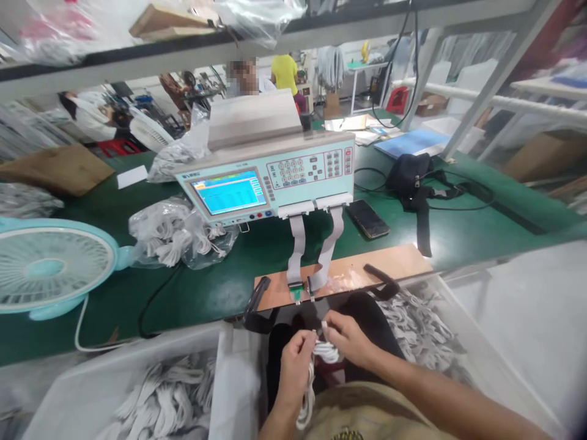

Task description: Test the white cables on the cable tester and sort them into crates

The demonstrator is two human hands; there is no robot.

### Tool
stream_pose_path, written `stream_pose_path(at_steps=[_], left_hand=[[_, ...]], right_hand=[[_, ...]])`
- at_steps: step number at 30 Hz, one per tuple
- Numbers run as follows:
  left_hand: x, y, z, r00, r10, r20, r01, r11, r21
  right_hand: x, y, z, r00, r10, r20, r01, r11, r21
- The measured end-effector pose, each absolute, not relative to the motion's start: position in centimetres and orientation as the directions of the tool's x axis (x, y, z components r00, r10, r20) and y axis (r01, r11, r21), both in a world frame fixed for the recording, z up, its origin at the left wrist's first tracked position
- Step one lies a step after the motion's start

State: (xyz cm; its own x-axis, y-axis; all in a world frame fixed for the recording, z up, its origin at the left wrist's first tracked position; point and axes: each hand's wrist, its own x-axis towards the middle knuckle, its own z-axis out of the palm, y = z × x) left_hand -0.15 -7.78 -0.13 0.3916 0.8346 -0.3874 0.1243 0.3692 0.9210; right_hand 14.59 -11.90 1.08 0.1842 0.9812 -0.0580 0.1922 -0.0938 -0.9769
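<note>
Over my lap, a coiled white cable hangs between my hands. My left hand is closed in a pinch on one part of the cable, and a loop of it drops below. My right hand pinches the other end, where a small white connector shows at the fingertips. Just beyond my hands, a green circuit board and a small connector sit at the edge of a wooden board. Grey ribbon cables run from them up to a tester with a lit screen.
Bins with bundled cables stand at left and right. Clamps hold the wooden board. On the green table are a fan, bagged cables, a phone and a black pouch. People sit and stand behind.
</note>
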Motion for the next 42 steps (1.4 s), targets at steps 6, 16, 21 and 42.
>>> stream_pose_path(at_steps=[6,16,21,42], left_hand=[[1.4,-5.6,0.7,0.293,0.861,-0.417,-0.034,0.445,0.895],[1.3,-4.6,1.4,0.335,0.776,-0.534,-0.071,0.586,0.807],[0.4,-3.8,1.2,0.397,0.810,-0.431,0.069,0.442,0.894],[1.0,-3.4,-0.9,0.310,0.912,-0.270,0.054,0.267,0.962]], right_hand=[[13.7,-8.7,1.3,0.329,0.924,-0.192,-0.198,-0.131,-0.971],[13.2,-8.6,2.3,0.392,0.890,-0.234,-0.273,-0.130,-0.953],[13.0,-8.2,2.2,0.375,0.876,-0.302,-0.337,-0.175,-0.925],[13.3,-8.0,2.5,0.330,0.867,-0.374,-0.419,-0.221,-0.881]])
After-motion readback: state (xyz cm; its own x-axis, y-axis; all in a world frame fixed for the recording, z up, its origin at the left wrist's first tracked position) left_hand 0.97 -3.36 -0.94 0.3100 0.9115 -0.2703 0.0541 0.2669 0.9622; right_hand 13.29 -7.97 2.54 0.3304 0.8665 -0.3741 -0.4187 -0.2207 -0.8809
